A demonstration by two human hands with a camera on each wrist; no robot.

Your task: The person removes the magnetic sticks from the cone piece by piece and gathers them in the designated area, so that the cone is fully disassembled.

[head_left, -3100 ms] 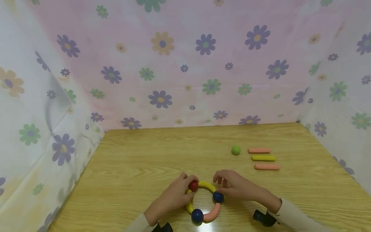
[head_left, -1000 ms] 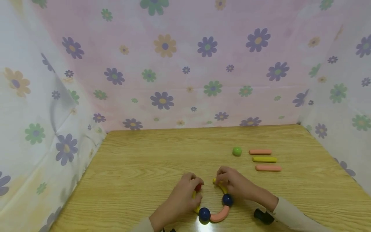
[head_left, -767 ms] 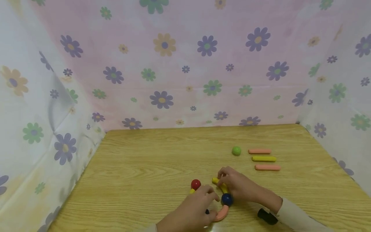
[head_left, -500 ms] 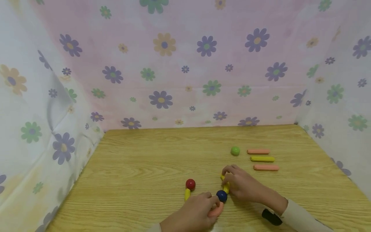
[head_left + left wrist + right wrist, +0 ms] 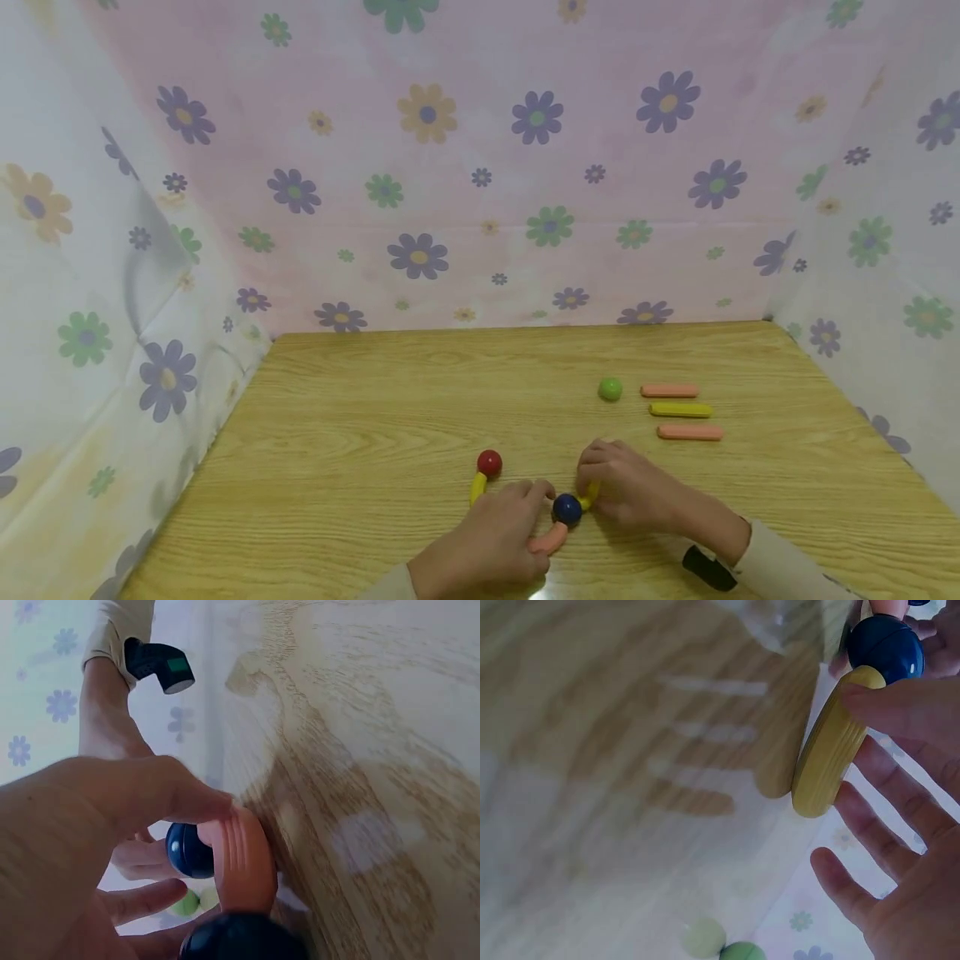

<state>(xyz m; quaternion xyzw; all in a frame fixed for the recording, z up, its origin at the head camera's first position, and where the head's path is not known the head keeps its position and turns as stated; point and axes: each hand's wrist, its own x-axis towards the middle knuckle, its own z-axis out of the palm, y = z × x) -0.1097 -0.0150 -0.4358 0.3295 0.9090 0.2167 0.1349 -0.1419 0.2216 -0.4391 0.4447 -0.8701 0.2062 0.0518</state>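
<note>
A chain of curved sticks and balls lies on the wooden table, with a gap at its far side. Its left end is a red ball (image 5: 490,463) on a curved yellow stick (image 5: 477,488). My left hand (image 5: 491,533) grips the curved pink stick (image 5: 244,859), thumb on top. A dark blue ball (image 5: 567,509) joins the pink stick's far end; another dark blue ball (image 5: 244,937) is at its near end, hidden by the hand in the head view. My right hand (image 5: 630,492) pinches the second curved yellow stick (image 5: 832,746), which joins the far blue ball.
Beyond the right hand lie a green ball (image 5: 611,388), a straight pink stick (image 5: 670,391), a straight yellow stick (image 5: 681,410) and another straight pink stick (image 5: 690,432). Flowered cloth (image 5: 480,225) stands behind and on both sides of the table.
The closed ring has come apart between red ball and yellow stick. My left hand went from the red ball to the pink stick. My right hand took the yellow stick and turned it outward.
</note>
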